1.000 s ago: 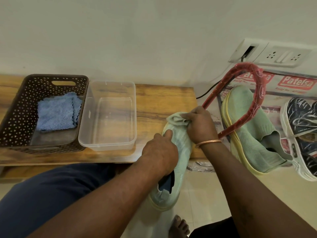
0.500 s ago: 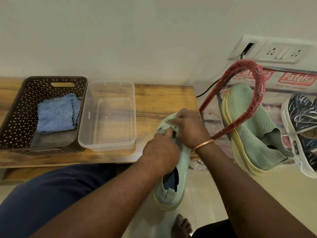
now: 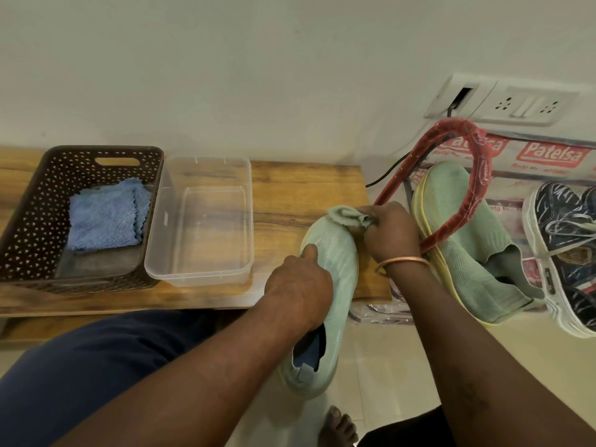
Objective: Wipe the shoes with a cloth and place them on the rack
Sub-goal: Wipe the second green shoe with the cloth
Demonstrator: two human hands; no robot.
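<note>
Looking at materials first: the shoe (image 3: pixel 335 253) you're working on is a soft mint-green knit slip-on. The cloth (image 3: pixel 346 216) bunched at its toe is a thin, crumpled pale green rag. The toe sits over the right end of the wood-grain bench (image 3: pixel 290 195), and the heel is out over the cream tiled floor (image 3: pixel 387 366).

A brown perforated plastic basket (image 3: pixel 29 214) holding a fuzzy blue towel (image 3: pixel 103 221) sits beside a clear plastic tub (image 3: pixel 206 161). The matching shoe (image 3: pixel 467 253) leans on the red-wrapped rack (image 3: pixel 480 175) by the white wall (image 3: pixel 258 75).

Your left hand (image 3: pixel 298 285) curls round the shoe's middle. Your right hand (image 3: pixel 390 233) pinches the cloth against the toe.
</note>
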